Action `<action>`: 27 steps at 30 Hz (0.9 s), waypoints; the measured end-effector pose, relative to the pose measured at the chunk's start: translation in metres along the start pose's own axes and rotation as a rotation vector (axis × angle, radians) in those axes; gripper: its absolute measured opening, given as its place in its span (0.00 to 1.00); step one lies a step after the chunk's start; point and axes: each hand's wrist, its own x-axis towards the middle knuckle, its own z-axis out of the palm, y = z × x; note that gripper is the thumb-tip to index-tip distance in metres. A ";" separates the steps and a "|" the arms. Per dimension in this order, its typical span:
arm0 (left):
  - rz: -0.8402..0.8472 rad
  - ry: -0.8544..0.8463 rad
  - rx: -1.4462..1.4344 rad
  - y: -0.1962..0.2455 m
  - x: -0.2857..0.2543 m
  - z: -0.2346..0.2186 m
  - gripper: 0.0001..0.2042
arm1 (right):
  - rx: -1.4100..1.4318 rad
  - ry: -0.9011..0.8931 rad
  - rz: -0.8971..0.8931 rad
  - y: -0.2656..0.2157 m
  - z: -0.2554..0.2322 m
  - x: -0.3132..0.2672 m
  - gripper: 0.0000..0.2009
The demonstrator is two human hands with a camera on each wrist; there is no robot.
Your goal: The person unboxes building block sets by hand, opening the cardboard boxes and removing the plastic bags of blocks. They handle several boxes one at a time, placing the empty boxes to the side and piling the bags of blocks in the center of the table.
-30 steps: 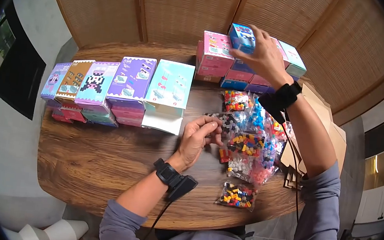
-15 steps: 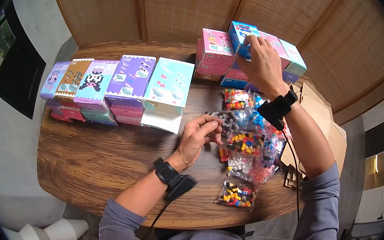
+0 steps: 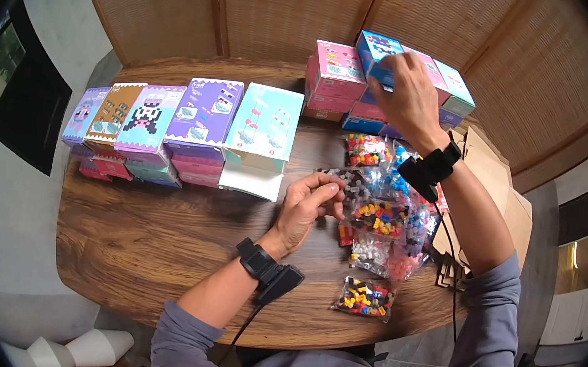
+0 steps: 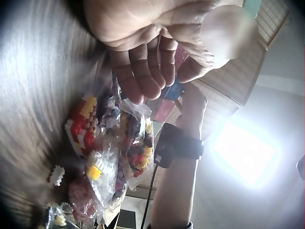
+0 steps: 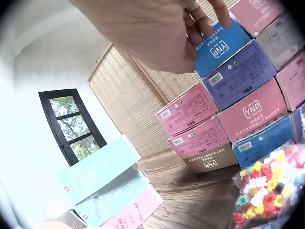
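My right hand reaches over the front of a blue box on top of the stacked boxes at the back. In the right wrist view its bent fingers and thumb lie at the blue box's front end, partly covering it. My left hand hovers in the middle of the table with loosely curled fingers and holds nothing, as the left wrist view also shows. Close beside its fingertips lies a clear bag of dark and grey building bricks, with a bag of yellow and red bricks just right of it.
A row of stacked purple, brown and mint boxes stands on the left; the nearest mint box has a white flap hanging open. Several brick bags cover the middle right. Flattened cardboard lies at the right edge. A folding screen closes the back.
My right hand has gone from widely spread over the blue box to bent fingers at its front. My left hand has stayed in place. The head view has shifted slightly.
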 end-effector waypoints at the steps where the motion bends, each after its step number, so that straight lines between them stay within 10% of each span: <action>1: 0.003 -0.002 -0.001 0.000 0.000 0.000 0.11 | 0.004 0.056 -0.009 -0.004 -0.003 0.002 0.20; 4: -0.001 0.000 0.003 0.000 -0.001 0.000 0.11 | 0.019 0.120 -0.013 0.000 0.005 0.010 0.25; 7: -0.002 0.003 0.002 0.000 0.000 0.001 0.11 | -0.087 -0.184 0.076 0.000 0.009 0.010 0.26; 27: -0.005 -0.002 -0.001 0.000 0.000 0.000 0.11 | -0.077 -0.188 -0.029 0.015 0.006 -0.012 0.12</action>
